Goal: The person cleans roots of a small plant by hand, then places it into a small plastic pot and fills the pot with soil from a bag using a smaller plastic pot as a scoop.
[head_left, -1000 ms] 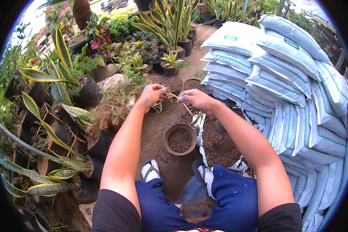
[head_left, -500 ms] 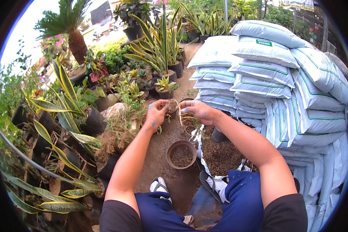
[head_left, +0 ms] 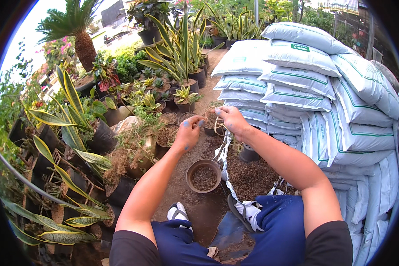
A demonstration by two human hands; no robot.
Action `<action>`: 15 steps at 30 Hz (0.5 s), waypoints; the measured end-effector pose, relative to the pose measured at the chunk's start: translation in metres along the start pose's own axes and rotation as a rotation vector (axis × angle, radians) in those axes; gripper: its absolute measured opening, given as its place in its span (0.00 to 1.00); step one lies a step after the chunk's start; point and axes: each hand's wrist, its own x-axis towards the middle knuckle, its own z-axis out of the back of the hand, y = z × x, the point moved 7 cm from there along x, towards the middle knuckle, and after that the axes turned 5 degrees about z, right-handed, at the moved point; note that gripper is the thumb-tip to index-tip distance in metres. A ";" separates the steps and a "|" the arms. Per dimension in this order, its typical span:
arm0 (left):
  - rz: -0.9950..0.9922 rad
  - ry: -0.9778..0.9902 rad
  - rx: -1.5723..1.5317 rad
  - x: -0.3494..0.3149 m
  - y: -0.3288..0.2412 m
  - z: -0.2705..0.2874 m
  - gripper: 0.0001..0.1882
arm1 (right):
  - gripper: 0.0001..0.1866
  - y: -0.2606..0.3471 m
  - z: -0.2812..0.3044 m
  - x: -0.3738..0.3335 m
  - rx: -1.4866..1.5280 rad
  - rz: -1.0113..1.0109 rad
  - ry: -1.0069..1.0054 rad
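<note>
My left hand (head_left: 189, 134) is closed, thumb and fingertips pinched together; what lies between them is too small to make out. Close by on the right, my right hand (head_left: 234, 122) pinches a thin pale root-like strand (head_left: 216, 125), which dangles below its fingertips. Blue smudges mark the fingers. Behind the hands stands a dark pot (head_left: 210, 131), partly covered by them. Nearer to me, a round brown pot (head_left: 203, 191) with dark soil in it sits on the ground. Right of it lies an open white sack (head_left: 226, 165) of dark potting mix, with a small black pot (head_left: 249, 154) on the mix.
White filled sacks (head_left: 297, 75) with green lines are stacked high on the right. Potted snake plants (head_left: 77, 128) crowd the left, beside a heap of dry uprooted weeds (head_left: 131, 148). A grey hose (head_left: 31, 186) curves at lower left. My sandalled feet (head_left: 178, 212) flank the pot.
My hands have moved slightly apart. The brown clump at my left fingertips no longer shows there. My right hand has risen a little with the strand. The view has shifted slightly.
</note>
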 end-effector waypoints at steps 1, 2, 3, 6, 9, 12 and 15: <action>-0.038 0.046 0.031 -0.002 -0.011 -0.006 0.12 | 0.14 -0.006 0.011 0.000 0.008 -0.028 -0.009; -0.075 0.090 0.062 -0.006 -0.022 -0.013 0.12 | 0.14 -0.012 0.021 0.001 0.017 -0.057 -0.017; -0.108 0.131 0.101 -0.011 -0.030 -0.016 0.12 | 0.13 -0.003 0.020 -0.006 0.131 -0.095 -0.010; -0.119 0.168 0.070 -0.020 -0.039 -0.026 0.13 | 0.13 -0.004 0.026 0.004 0.032 -0.074 0.036; -0.360 0.057 0.283 -0.031 -0.061 -0.023 0.10 | 0.15 0.006 0.020 0.002 -0.208 0.056 0.088; -0.460 -0.060 0.385 -0.038 -0.079 -0.016 0.07 | 0.15 0.004 0.015 0.000 -0.423 0.154 0.158; -0.628 -0.116 0.383 -0.034 -0.087 0.000 0.08 | 0.14 -0.003 0.008 -0.002 -0.513 0.077 0.239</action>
